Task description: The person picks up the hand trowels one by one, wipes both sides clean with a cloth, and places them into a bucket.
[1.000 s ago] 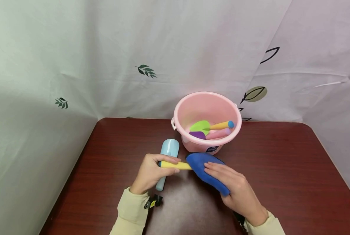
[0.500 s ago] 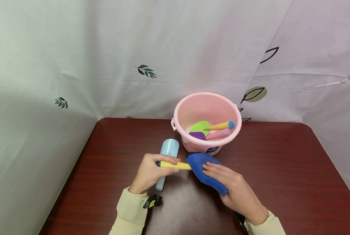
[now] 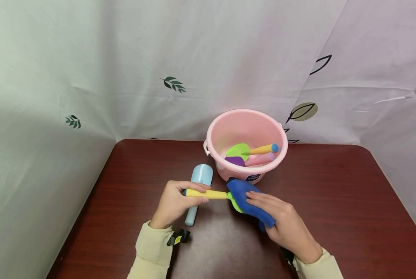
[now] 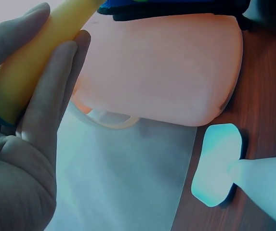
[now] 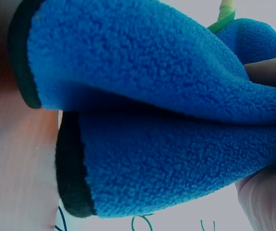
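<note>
My left hand [image 3: 173, 203] pinches the yellow handle of a toy shovel [image 3: 209, 194] between thumb and fingers, near its blue end. The shovel's green blade shows only partly, since a blue cloth [image 3: 244, 195] with a dark border covers it. My right hand [image 3: 281, 221] holds that cloth around the blade, fingers on top. In the right wrist view the folded fleecy cloth [image 5: 142, 62] fills most of the picture, with a sliver of green beyond it. The left wrist view has the yellow handle [image 4: 36, 57] lying across the left fingers.
A pink bucket [image 3: 242, 120] stands just behind the hands. Inside it lie a toy shovel with a green blade [image 3: 238, 150] and one with a purple blade [image 3: 235, 160]. A light blue scoop [image 3: 202, 174] lies on the dark red table [image 3: 131, 182], partly under the left hand.
The left hand has shifted slightly left with the handle, and the cloth has slid right along the blade. Part of the green blade, earlier hidden, now shows beside the cloth.
</note>
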The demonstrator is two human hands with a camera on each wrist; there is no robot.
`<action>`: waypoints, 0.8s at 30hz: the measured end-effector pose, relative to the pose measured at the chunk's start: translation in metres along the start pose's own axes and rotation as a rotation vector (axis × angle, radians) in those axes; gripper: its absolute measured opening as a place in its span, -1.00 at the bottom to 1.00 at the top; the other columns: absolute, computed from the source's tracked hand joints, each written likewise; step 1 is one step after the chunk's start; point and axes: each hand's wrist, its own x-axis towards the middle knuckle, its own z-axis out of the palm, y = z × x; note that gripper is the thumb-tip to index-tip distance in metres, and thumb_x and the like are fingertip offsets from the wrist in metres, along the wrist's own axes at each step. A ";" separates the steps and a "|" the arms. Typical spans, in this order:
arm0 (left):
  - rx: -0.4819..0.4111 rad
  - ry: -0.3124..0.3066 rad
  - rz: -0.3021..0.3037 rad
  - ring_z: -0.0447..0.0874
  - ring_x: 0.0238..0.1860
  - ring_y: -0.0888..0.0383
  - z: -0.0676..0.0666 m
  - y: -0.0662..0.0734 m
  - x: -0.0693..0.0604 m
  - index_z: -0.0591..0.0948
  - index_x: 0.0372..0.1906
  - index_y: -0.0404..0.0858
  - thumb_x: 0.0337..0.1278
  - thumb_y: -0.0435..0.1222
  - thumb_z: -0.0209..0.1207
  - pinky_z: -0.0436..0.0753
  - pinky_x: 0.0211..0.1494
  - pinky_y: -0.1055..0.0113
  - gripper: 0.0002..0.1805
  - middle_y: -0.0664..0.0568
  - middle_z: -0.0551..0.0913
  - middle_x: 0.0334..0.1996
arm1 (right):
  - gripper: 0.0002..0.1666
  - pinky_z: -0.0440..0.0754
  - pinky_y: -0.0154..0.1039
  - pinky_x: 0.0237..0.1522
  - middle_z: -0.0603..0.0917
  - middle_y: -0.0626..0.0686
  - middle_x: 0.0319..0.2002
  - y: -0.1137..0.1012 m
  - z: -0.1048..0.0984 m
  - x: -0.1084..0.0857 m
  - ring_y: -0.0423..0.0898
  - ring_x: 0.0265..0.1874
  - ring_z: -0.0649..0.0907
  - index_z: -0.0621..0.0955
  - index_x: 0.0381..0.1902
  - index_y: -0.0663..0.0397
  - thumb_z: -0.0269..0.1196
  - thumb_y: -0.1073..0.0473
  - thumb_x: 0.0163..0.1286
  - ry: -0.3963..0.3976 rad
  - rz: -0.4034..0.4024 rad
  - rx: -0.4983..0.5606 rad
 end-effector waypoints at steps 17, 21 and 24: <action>-0.025 0.030 0.020 0.78 -0.16 -0.02 -0.008 0.002 0.000 0.83 -0.36 -0.20 -0.20 -0.42 0.57 0.73 -0.20 0.26 -0.80 -0.01 0.81 -0.25 | -0.22 0.29 -0.53 0.30 0.67 0.03 0.18 0.004 -0.004 -0.001 0.04 0.14 0.66 0.67 0.16 0.05 0.14 0.59 -0.07 0.010 0.032 -0.025; -0.031 0.039 0.019 0.78 -0.15 -0.03 -0.010 0.002 -0.002 0.82 -0.36 -0.21 -0.20 -0.40 0.58 0.73 -0.20 0.26 -0.80 -0.03 0.81 -0.25 | -0.24 0.29 -0.54 0.29 0.66 0.00 0.19 0.003 -0.005 -0.002 0.01 0.16 0.65 0.68 0.15 0.02 0.15 0.59 -0.05 -0.008 0.067 -0.033; -0.035 0.045 0.016 0.78 -0.15 -0.04 -0.012 0.002 -0.003 0.82 -0.36 -0.21 -0.20 -0.40 0.58 0.73 -0.19 0.25 -0.80 -0.04 0.81 -0.26 | -0.24 0.30 -0.54 0.28 0.66 0.00 0.19 0.003 -0.005 -0.002 0.01 0.16 0.65 0.68 0.14 0.02 0.15 0.60 -0.05 -0.013 0.076 -0.033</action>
